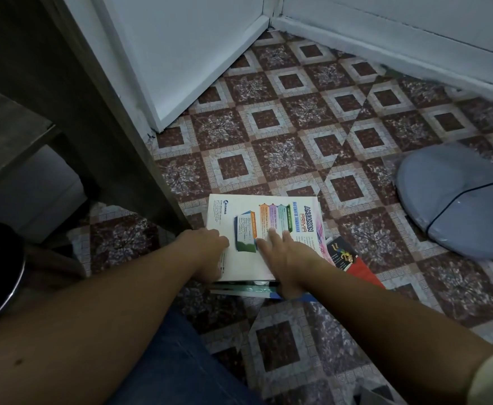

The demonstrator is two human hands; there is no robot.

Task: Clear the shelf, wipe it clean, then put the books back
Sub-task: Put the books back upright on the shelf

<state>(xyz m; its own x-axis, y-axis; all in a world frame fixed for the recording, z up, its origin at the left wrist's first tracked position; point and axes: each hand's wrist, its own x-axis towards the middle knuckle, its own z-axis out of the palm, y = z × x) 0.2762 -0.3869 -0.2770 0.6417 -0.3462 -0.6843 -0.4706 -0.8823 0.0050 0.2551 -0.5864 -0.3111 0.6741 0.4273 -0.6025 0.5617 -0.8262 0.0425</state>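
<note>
Here, steadying books point(268, 217) stacked on the floor point(298, 127).
Gripped at 9 o'clock by the left hand point(207, 248), pressed flat under the spread right hand point(283, 255); best squared before lifting from beneath.

L hand point(210, 248) grips white book point(271, 213) atop stack point(244, 289), R hand point(286, 255) flat on cover.

The light is dim and cool, with a bluish cast over the patterned floor point(298, 118) and no hard shadows. The cabinet point(64, 83) at left sinks into near black. The white book point(239, 211) is brightest. Wall lines bow toward the edges, and the forearms point(93, 302) look soft.
</note>
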